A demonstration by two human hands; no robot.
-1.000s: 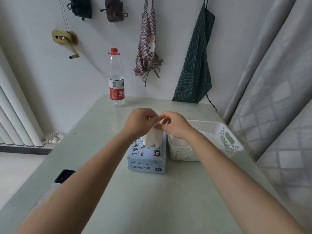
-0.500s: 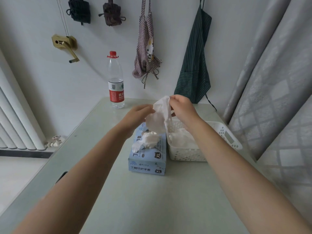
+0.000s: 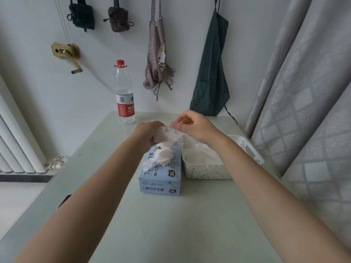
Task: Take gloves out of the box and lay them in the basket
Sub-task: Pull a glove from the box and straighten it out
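Observation:
A light blue glove box (image 3: 161, 179) lies mid-table with crumpled white gloves (image 3: 161, 158) bulging from its top slot. Above the box's far end, my left hand (image 3: 148, 132) grips a bunched white glove (image 3: 167, 134). My right hand (image 3: 197, 128) pinches the same glove's upper edge between thumb and fingers. A white perforated basket (image 3: 207, 171) stands right of the box, touching it, with white gloves (image 3: 201, 156) lying inside.
A water bottle (image 3: 124, 93) with a red cap stands at the table's far edge. Aprons (image 3: 210, 73) and bags hang on the wall behind. A grey curtain (image 3: 303, 111) hangs close on the right. A dark phone (image 3: 64, 201) lies at the table's left edge.
The glove came up out of the box, held high by my right hand; now both hands have come together and my left hand has bunched the glove.

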